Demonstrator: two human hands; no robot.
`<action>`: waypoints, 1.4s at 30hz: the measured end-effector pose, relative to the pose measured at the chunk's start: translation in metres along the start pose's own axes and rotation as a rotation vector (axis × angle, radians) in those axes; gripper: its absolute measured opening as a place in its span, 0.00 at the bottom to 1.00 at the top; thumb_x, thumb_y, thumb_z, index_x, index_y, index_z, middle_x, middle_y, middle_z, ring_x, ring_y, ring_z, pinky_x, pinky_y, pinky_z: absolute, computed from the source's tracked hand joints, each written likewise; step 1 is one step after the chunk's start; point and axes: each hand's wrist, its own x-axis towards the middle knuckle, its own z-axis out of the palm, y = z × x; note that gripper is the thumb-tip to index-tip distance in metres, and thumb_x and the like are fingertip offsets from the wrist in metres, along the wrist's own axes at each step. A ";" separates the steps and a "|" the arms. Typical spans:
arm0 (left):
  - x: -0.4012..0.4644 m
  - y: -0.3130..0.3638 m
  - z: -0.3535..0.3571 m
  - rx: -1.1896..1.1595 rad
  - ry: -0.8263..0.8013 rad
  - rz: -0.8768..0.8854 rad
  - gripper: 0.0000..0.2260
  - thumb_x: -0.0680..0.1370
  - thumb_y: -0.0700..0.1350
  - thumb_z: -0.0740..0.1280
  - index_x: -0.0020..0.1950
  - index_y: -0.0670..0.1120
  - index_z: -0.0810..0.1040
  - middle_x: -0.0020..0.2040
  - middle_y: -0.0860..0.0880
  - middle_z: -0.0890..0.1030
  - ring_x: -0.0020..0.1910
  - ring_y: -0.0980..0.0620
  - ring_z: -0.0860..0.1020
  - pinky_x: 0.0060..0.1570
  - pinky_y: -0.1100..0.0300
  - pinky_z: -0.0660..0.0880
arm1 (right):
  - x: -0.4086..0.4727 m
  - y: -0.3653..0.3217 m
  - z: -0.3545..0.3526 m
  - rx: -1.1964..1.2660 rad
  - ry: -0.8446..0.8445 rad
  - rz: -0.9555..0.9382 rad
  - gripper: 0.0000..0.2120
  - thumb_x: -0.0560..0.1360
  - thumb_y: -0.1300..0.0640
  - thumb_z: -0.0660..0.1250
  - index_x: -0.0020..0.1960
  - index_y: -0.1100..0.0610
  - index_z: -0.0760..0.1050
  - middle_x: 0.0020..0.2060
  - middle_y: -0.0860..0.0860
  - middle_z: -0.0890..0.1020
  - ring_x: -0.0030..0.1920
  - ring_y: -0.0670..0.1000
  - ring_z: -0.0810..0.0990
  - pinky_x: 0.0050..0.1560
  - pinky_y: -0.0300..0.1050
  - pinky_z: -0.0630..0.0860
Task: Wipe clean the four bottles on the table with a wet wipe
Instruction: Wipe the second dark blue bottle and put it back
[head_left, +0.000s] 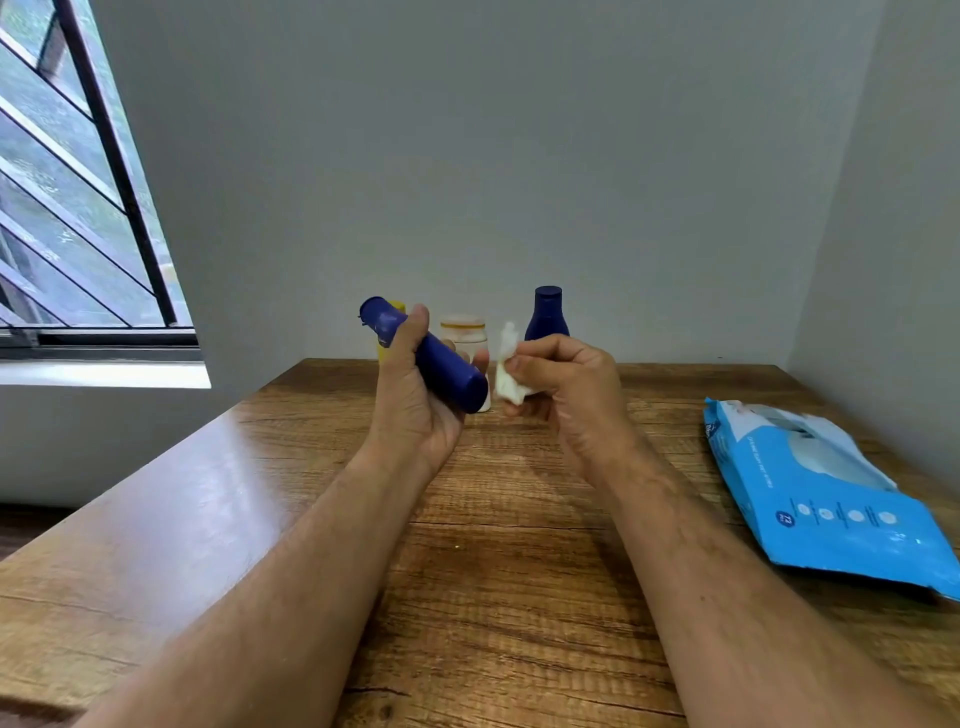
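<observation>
— Four bottles in all, is that right? Start with the big things.

— Largest is the wooden table (519, 571), with a grey wall behind and a barred window (78, 182) at left. On the table's right side lies a blue wet-wipe pack (831, 499), flat, its flap open.

— And the bottles?

— Three stand at the far edge by the wall: a dark blue bottle (547, 317) with a cap, a white jar (464, 332), and a yellow bottle (384, 351) (mostly hidden, only a sliver shows).

— The fourth?

— A blue cylindrical bottle (431, 364), held tilted above the table. The left hand (415, 400) is wrapped round its middle, thumb on top.

— The other hand?

— The right hand (566, 384) pinches a crumpled white wet wipe (506, 374) between thumb and curled fingers, just beside the bottle's lower end; whether they touch, I cannot tell.
</observation>
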 end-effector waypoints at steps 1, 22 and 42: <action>0.000 0.000 -0.001 0.007 -0.010 -0.043 0.15 0.78 0.52 0.69 0.58 0.45 0.71 0.41 0.46 0.73 0.38 0.51 0.75 0.41 0.53 0.79 | -0.001 0.001 0.001 -0.053 -0.057 0.025 0.03 0.73 0.69 0.71 0.45 0.63 0.81 0.48 0.60 0.85 0.41 0.56 0.85 0.32 0.45 0.79; -0.016 -0.017 0.003 0.694 -0.306 -0.106 0.16 0.84 0.47 0.54 0.65 0.38 0.72 0.45 0.40 0.82 0.41 0.44 0.81 0.44 0.48 0.80 | 0.001 -0.007 -0.006 -0.271 0.330 -0.246 0.03 0.75 0.62 0.72 0.45 0.55 0.82 0.40 0.49 0.84 0.28 0.49 0.79 0.28 0.45 0.80; -0.006 -0.020 -0.008 1.364 -0.291 0.380 0.33 0.70 0.57 0.77 0.63 0.55 0.58 0.53 0.51 0.78 0.46 0.55 0.82 0.45 0.64 0.79 | 0.006 -0.004 -0.006 -0.204 0.383 -0.188 0.04 0.76 0.62 0.71 0.45 0.54 0.83 0.40 0.47 0.85 0.31 0.41 0.81 0.30 0.38 0.78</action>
